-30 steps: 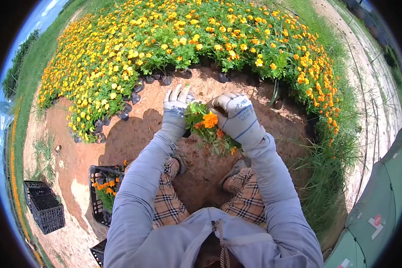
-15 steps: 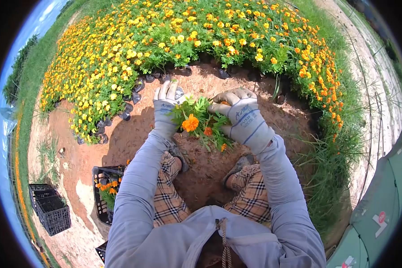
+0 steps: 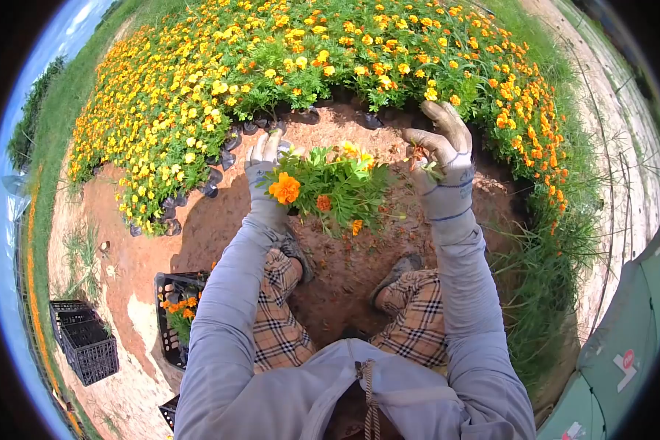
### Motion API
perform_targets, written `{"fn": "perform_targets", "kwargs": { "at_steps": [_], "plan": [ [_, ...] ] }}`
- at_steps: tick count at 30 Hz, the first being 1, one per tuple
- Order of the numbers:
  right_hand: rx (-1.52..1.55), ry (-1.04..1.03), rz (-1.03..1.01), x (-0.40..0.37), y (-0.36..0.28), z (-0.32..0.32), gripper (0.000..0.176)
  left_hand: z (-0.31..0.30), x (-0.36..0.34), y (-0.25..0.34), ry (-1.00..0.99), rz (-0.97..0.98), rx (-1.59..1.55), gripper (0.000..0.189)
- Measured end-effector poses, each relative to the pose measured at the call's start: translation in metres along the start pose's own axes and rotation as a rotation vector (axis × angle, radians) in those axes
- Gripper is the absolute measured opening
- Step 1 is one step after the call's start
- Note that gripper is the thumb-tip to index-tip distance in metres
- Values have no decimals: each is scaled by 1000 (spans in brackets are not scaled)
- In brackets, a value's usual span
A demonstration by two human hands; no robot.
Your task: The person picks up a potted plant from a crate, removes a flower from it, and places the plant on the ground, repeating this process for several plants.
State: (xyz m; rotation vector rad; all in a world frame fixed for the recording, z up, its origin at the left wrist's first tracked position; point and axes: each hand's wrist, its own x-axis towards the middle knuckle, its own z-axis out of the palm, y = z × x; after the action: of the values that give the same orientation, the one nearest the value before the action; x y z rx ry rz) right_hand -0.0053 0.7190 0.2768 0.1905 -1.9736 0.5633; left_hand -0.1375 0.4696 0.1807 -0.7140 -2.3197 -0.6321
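A leafy marigold plant [image 3: 334, 185] with orange and yellow blooms is held up above the soil at the centre. Behind its left side is my gloved left hand [image 3: 266, 165], closed on the plant, with its grip partly hidden by leaves. A large orange bloom [image 3: 285, 188] hangs beside that hand. To the right of the plant and apart from it, my gloved right hand [image 3: 444, 150] pinches small withered bits and a green leaf [image 3: 433, 171] between thumb and fingers.
A dense bed of potted marigolds [image 3: 191, 95] curves around the front. A black crate [image 3: 166, 323] holding orange flowers stands at lower left, with more black crates [image 3: 92, 348] farther left. Grass [image 3: 539, 271] and green fabric [image 3: 623, 345] lie at the right.
My right hand has moved away from the plant, to the right and slightly up, with withered bits in its fingers. The plant shows more fully and has shifted slightly left.
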Motion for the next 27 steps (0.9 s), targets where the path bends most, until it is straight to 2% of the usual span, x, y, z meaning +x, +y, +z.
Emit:
{"fn": "perform_targets", "kwargs": {
  "at_steps": [1, 3, 4, 5, 7, 10, 12, 13, 14, 15, 16, 17, 18, 19, 20, 21, 22, 23, 25, 26, 27],
  "plan": [
    [3, -108, -91, -3, -8, -1, 17, -6, 3, 5, -11, 5, 32, 53],
    [-32, -411, -22, -11, -22, 5, 26, -12, 5, 13, -32, 11, 95, 53],
    [-136, -472, 29, -17, -30, 10, 32, -11, 5, 13, -18, 49, 134, 52],
    [-182, -556, 71, -25, -28, 16, 32, -10, 5, 13, -3, 87, 174, 51],
    [-244, -665, 138, -31, -31, 21, 32, 1, 3, 8, 8, 9, 83, 50],
    [-152, -595, 141, -41, -25, 30, 30, 6, -1, 3, -11, 158, 233, 51],
    [212, -580, 360, -50, -15, 38, 27, 2, -2, 5, -12, 230, 288, 52],
    [399, -569, 464, -56, -12, 44, 26, 3, -3, 3, -58, 197, 290, 47],
    [471, -288, 456, -62, -11, 53, 21, 3, -4, 0, -104, 164, 293, 42],
    [956, -26, 860, -50, -19, 51, 17, 3, -5, -2, -150, 130, 298, 38],
    [994, 84, 1032, -29, -22, 37, 19, 0, -6, -5, -243, 110, 385, 36],
    [950, 138, 1004, -31, 0, 35, 17, -2, -8, -4, -335, 84, 470, 34],
    [709, 27, 1138, -26, 13, 23, 17, -22, 6, 18, -727, -58, 625, 36],
    [528, -76, 891, -53, 61, 30, 19, -13, -3, 6, -727, -80, 637, 37],
    [70, -173, 579, -46, 54, 25, 25, 8, -18, -14, -729, -102, 647, 38],
    [-444, -143, 296, -39, 47, 19, 39, 18, -27, -25, -732, -120, 656, 39],
    [-389, -114, 292, -32, 35, 22, 42, -14, -7, 6, -918, -78, 754, 41],
    [-337, -87, 289, -29, 26, 26, 45, -15, -6, 10, -960, -72, 749, 42],
    [-53, -162, -11, -26, 2, 36, 38, -12, -5, 15, -1051, -46, 732, 44],
    [-78, -283, -89, -23, -18, 36, 35, -9, -3, 19, -1119, -29, 747, 46],
    [-102, -401, -165, -18, -37, 36, 31, -9, -5, 26, -1096, -24, 738, 46]
  ]
}}
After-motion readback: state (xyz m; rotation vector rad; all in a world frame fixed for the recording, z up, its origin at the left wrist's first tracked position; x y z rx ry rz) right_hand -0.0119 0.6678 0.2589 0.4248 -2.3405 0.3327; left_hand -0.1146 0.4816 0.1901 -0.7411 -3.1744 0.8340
